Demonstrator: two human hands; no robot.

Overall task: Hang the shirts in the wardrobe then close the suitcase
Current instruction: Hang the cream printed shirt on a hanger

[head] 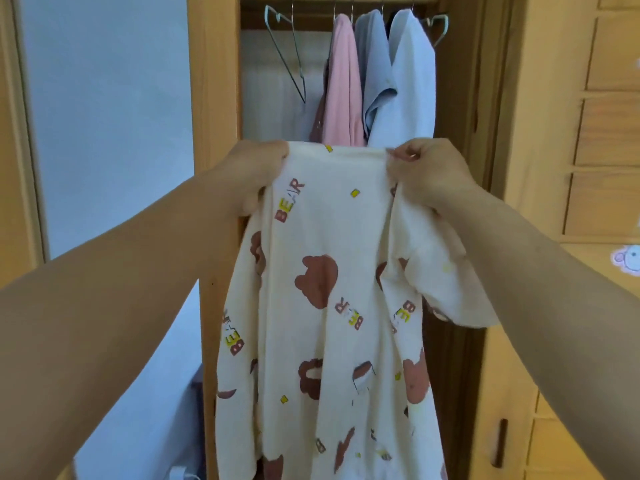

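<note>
A: What is each grip doing?

B: The left hand (254, 174) has its fingers curled tight round one top corner of the cream cotton shirt printed with brown bears and the word BEAR (322, 299). The right hand (427, 171) pinches the other top corner, thumb against bent fingers. Neither is spread.

A: Why hold it by the corners?

B: I judge it keeps the top edge stretched flat between the hands, so the cloth drops straight and a hanger could be fed in without bunching. A sleeve hangs loose at about 4 o'clock from the right hand.

A: And where is the shirt relative to the wardrobe?

B: Held up in the air, right before the open wooden wardrobe (214, 81), below the rail. It is not on a hanger yet.

A: What lies beyond it?

B: At 12 o'clock from the shirt hang a pink shirt (343, 84), a grey shirt (374, 67) and a pale blue shirt (412, 81), close together on wire hangers. At 11 o'clock an empty wire hanger (289, 57) dangles apart from them; it looks the likeliest to take this one. Another bare hanger (438, 27) peeks out at 1 o'clock.

A: The suitcase?

B: Not in view, so I cannot tell its state.
</note>
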